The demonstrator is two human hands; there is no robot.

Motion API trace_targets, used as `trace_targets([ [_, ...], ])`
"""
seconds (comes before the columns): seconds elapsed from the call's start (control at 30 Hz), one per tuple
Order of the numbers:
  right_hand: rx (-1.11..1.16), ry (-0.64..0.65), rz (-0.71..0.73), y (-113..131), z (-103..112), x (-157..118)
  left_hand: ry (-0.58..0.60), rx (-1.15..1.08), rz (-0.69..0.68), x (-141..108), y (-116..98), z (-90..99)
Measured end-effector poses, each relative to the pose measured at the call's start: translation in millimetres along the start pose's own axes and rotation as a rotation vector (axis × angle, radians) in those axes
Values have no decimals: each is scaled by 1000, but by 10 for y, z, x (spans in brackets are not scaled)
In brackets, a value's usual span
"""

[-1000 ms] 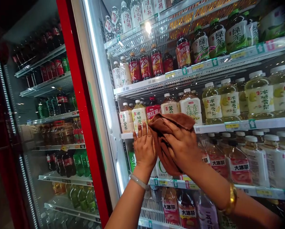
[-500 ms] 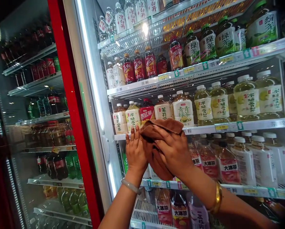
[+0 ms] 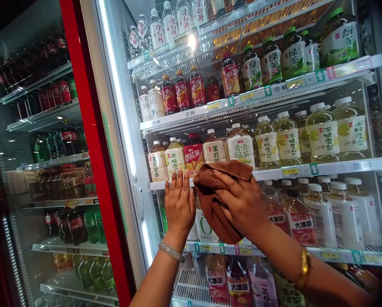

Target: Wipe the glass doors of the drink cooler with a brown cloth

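A brown cloth (image 3: 221,213) is bunched under my right hand (image 3: 242,202), whose fingers press it against the front strip of the middle shelf (image 3: 275,174). Part of the cloth hangs down below the strip. Just to the left, my left hand (image 3: 179,204) lies with its fingers stretched out and resting at the same shelf edge; it holds nothing. Behind the fingertips stand a pale yellow drink bottle (image 3: 174,157) and a red-labelled bottle (image 3: 193,153). The cloth hides the part of the strip beneath it.
Rows of bottles fill the cooler shelves, with green tea bottles (image 3: 293,53) above and pink-labelled bottles (image 3: 215,279) below. A lit white frame (image 3: 114,85) and a red post (image 3: 93,140) stand at the left. Beyond the post is another drinks cooler (image 3: 43,123).
My right hand and the cloth have moved a little to the right along the shelf strip, away from my left hand. The view has shifted slightly, and my left hand stays at the shelf edge.
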State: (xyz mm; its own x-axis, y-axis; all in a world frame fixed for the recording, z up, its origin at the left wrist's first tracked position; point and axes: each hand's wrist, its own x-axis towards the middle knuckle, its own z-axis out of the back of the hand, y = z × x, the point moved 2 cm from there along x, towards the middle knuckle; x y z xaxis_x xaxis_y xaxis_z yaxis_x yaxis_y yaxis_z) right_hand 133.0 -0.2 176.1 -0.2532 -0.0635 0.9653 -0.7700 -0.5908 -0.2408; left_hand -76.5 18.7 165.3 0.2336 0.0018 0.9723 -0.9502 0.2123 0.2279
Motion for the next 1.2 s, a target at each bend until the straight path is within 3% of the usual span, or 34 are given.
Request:
trace_targets([
  [0.17,41,-5,97,179,-92,-164,7,-32,3,-14,33,-5],
  [0.33,86,55,153,-85,138,-451,-18,-22,4,-5,14,-7],
  [0.47,22,31,74,-328,268,-248,-2,-19,2,7,-10,-3],
  [0.6,-9,3,13,-224,150,-15,13,-3,-2,8,-10,0],
  [0.73,36,14,135,-70,75,-181,40,13,0,-5,13,5],
  [0.9,55,72,225,-320,305,-486,26,15,-33,1,3,16],
  [1.03,15,78,183,-492,395,-321,28,12,-59,73,-156,-25],
  [1.2,-13,32,112,-383,224,-87,81,39,24,297,-431,-85],
])
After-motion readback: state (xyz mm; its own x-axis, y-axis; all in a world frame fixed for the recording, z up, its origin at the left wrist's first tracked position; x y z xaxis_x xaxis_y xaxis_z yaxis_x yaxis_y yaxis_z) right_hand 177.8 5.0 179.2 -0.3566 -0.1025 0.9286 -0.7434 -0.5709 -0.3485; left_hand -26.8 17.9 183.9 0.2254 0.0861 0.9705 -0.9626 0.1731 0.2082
